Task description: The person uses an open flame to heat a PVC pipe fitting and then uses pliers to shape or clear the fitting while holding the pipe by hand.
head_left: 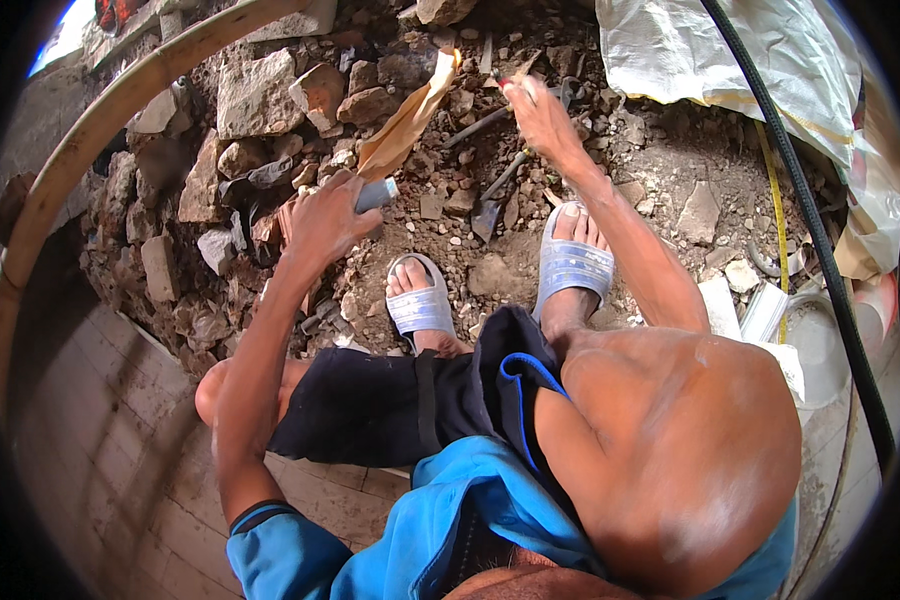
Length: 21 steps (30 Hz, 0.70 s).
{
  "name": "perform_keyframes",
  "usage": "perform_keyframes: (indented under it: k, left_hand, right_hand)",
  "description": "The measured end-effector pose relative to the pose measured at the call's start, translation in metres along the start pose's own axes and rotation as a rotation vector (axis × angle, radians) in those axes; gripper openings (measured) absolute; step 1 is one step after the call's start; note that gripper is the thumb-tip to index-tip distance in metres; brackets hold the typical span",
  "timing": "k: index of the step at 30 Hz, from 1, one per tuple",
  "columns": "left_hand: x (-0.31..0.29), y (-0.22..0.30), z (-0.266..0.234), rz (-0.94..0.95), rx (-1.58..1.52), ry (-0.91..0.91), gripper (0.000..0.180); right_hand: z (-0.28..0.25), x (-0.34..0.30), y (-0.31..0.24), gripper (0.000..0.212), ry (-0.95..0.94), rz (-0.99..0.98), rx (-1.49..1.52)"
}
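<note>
while left fingers clasp a grey-blue object, right fingers curled, hold unclear, rubble around

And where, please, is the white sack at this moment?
In the head view, the white sack lies at the upper right, to the right of the person's right hand, with the black hose crossing over it.
</note>
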<state>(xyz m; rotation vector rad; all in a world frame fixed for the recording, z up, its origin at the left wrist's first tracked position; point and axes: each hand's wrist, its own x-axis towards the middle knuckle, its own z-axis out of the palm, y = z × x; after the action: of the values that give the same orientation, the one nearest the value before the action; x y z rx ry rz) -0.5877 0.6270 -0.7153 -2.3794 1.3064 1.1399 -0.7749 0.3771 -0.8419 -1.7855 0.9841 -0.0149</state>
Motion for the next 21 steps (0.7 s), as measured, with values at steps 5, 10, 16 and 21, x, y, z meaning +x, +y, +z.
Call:
perform_keyframes:
  k: [5, 10, 16, 21]
  left_hand:
    - [0.014, 0.001, 0.002, -0.021, -0.105, -0.027, 0.063]
    - [0.013, -0.017, -0.002, 0.0, -0.254, 0.023, 0.071]
    - [0.009, -0.024, 0.006, 0.071, -0.215, 0.137, 0.074]
    - [-0.005, 0.0, -0.03, -0.102, -0.258, 0.057, 0.068]
  right_hand:
    - [-0.018, 0.024, 0.012, 0.046, 0.193, -0.182, -0.248]
    - [-0.018, 0.019, 0.029, 0.038, 0.334, -0.325, -0.436]
    - [-0.022, 0.001, 0.026, 0.045, 0.463, -0.432, -0.507]
    - [-0.022, -0.042, 0.015, 0.032, 0.243, -0.386, -0.205]
